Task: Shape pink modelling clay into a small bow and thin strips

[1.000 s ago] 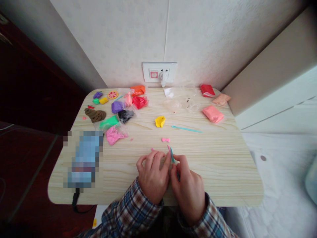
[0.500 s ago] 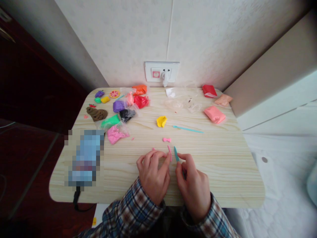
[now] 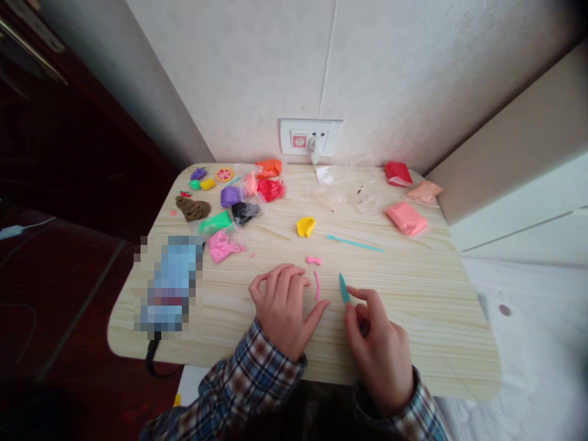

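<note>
Between my hands a thin pink clay strip (image 3: 317,286) lies on the wooden table (image 3: 441,324). My left hand (image 3: 285,309) rests just left of it, fingers spread and thumb apart, holding nothing. In my right hand (image 3: 379,343) a teal plastic clay knife (image 3: 343,288) is pinched, its blade pointing away from me and clear of the strip. A small pink clay bow (image 3: 314,260) lies beyond the strip. Farther back sits a yellow clay piece (image 3: 305,226) with a cupped shape, beside a thin light-blue stick tool (image 3: 356,243).
Bagged clay, such as a pink pack (image 3: 225,245) and a green pack (image 3: 215,222), crowds the back left near a brown clay coil (image 3: 193,209). A blurred phone-like device (image 3: 172,285) lies at the left. Salmon (image 3: 407,218) and red (image 3: 397,173) packs sit back right.
My left hand has lifted its fingers off the pink strip and spread them. My right hand has drawn the clay knife away to the right. The view has shifted slightly.
</note>
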`<state>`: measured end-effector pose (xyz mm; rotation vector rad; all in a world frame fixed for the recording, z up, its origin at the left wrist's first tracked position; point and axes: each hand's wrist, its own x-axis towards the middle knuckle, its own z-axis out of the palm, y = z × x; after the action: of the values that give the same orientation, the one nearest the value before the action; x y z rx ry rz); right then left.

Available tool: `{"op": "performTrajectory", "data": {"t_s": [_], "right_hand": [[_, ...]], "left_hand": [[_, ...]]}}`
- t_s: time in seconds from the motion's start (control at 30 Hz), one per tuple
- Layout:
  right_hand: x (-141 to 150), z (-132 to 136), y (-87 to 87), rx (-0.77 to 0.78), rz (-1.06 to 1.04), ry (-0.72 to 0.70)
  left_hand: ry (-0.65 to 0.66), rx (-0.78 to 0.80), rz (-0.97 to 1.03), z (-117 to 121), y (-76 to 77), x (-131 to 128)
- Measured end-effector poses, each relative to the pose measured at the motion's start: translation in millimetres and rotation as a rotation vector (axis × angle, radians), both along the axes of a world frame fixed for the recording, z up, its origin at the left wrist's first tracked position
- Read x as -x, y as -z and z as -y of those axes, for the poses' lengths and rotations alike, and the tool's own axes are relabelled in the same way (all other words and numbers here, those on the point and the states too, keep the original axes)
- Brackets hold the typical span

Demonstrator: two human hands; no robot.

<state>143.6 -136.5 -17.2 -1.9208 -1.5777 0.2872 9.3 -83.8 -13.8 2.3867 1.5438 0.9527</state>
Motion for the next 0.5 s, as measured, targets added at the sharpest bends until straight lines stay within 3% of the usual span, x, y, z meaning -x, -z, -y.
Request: {"op": "performTrajectory", "data": {"t_s": [0.17, 0.5], "right_hand": [[-8.2, 1.1, -1.7, -0.01, -0.061, 0.024], [-25.1, 11.2, -2.4, -0.041, -0.162, 0.12]], "left_hand": [[-0.143, 0.1, -0.09, -4.0, -2.0, -16.5], [-0.184, 0.132, -0.152, -8.4, -2.6, -28.5]]}}
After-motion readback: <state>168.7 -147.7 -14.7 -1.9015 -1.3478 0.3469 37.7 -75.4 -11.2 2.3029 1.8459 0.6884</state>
